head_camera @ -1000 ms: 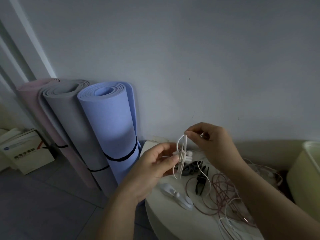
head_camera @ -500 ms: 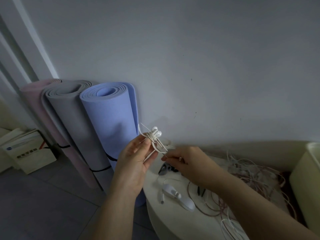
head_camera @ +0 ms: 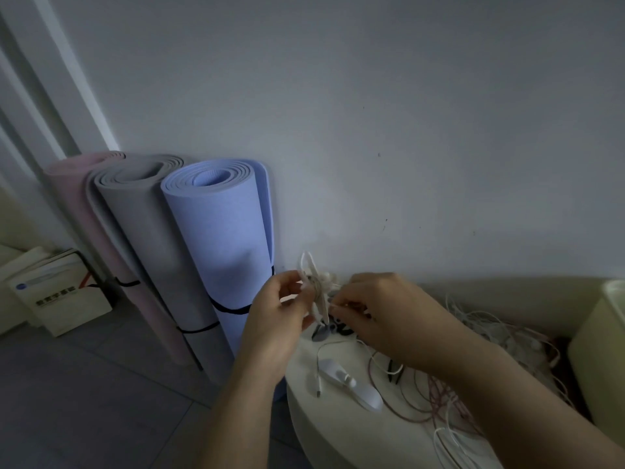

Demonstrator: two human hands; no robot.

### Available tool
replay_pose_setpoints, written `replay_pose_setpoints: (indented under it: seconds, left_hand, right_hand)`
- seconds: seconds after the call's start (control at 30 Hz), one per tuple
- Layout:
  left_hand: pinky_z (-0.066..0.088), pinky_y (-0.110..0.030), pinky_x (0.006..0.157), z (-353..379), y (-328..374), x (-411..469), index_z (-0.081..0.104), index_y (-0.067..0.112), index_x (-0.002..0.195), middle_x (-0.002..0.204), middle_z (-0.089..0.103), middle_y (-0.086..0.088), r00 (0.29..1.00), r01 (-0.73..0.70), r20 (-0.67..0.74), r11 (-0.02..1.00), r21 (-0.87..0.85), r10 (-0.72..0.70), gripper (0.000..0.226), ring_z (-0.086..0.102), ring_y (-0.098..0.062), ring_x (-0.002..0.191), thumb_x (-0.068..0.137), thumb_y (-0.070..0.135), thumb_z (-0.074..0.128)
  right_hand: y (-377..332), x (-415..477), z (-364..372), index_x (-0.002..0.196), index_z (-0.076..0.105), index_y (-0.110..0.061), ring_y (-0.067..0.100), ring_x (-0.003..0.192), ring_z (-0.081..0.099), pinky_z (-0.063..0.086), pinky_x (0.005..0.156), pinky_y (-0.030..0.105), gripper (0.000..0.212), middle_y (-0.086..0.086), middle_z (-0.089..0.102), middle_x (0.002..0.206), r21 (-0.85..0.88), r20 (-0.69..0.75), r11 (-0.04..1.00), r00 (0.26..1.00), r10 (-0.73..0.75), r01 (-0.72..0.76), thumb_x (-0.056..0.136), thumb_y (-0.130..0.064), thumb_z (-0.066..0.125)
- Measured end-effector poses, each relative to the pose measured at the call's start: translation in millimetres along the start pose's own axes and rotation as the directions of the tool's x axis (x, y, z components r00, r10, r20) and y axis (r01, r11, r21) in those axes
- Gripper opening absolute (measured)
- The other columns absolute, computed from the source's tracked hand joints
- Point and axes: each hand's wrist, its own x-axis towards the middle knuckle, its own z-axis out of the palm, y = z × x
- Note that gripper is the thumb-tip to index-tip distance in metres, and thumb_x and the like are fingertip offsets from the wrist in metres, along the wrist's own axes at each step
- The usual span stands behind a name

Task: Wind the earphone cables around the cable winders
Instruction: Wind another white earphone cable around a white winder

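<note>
My left hand (head_camera: 275, 318) pinches a cable winder with a white earphone cable (head_camera: 315, 288) wrapped round it, held above the left edge of the round white table (head_camera: 333, 431). A white loop sticks up from the bundle and the earbuds (head_camera: 327, 276) show at its right. My right hand (head_camera: 382, 316) pinches the free end of that cable just right of the bundle. Another white winder (head_camera: 351, 384) with a short plug lead lies on the table below my hands. Dark winders (head_camera: 329, 331) lie behind it.
A tangle of pink and white earphone cables (head_camera: 466, 377) covers the table's right side. A pale green bin (head_camera: 598, 353) stands at the far right. Three rolled mats, blue (head_camera: 223, 252), grey and pink, lean on the wall at left. Boxes (head_camera: 57, 292) sit on the floor.
The wound bundle turned and came down a little toward the table. My right hand moved from the top of the loop down to the bundle's right side, close beside my left hand.
</note>
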Motion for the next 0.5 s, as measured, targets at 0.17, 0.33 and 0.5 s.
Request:
replay_pose_setpoints:
  seconds: [0.17, 0.33, 0.5]
  left_hand:
    - [0.056, -0.033, 0.088, 1.4, -0.3, -6.8, 0.060, 0.026, 0.118, 0.104, 0.067, 0.012, 0.969, -0.078, 0.247, 0.962, 0.260, 0.012, 0.025, 0.068, -0.008, 0.091, 0.093, 0.025, 0.062]
    - [0.054, -0.023, 0.085, 4.8, 4.3, -12.5, 0.059, 0.025, 0.120, 0.108, 0.071, 0.005, 0.885, -0.089, 0.465, 0.982, 0.169, 0.000, 0.026, 0.067, -0.006, 0.101, 0.095, 0.019, 0.058]
    - [0.052, -0.033, 0.092, 5.5, 5.5, -12.0, 0.061, 0.018, 0.122, 0.114, 0.070, -0.003, 0.843, -0.033, 0.537, 0.999, -0.014, 0.035, 0.034, 0.065, -0.019, 0.109, 0.089, 0.025, 0.065]
  right_hand:
    - [15.9, 0.5, -10.3, 0.079, 0.069, -0.020, 0.001, 0.063, 0.056, 0.045, 0.059, 0.017, 0.010, -0.008, 0.063, 0.074, 0.190, -0.274, 0.974, 0.946, 0.175, -0.125, 0.086, -0.027, 0.065]
    - [27.3, -2.4, -13.9, 0.076, 0.068, -0.014, 0.000, 0.040, 0.038, 0.030, 0.042, 0.007, 0.016, -0.015, 0.052, 0.048, 0.533, -0.245, 0.819, 0.888, 0.390, -0.213, 0.081, -0.029, 0.070]
    - [33.4, 2.5, -2.6, 0.066, 0.059, -0.013, 0.006, 0.040, 0.030, 0.030, 0.043, 0.017, 0.026, -0.005, 0.036, 0.044, 0.933, -0.016, 0.318, 0.864, 0.502, -0.168, 0.069, -0.036, 0.072]
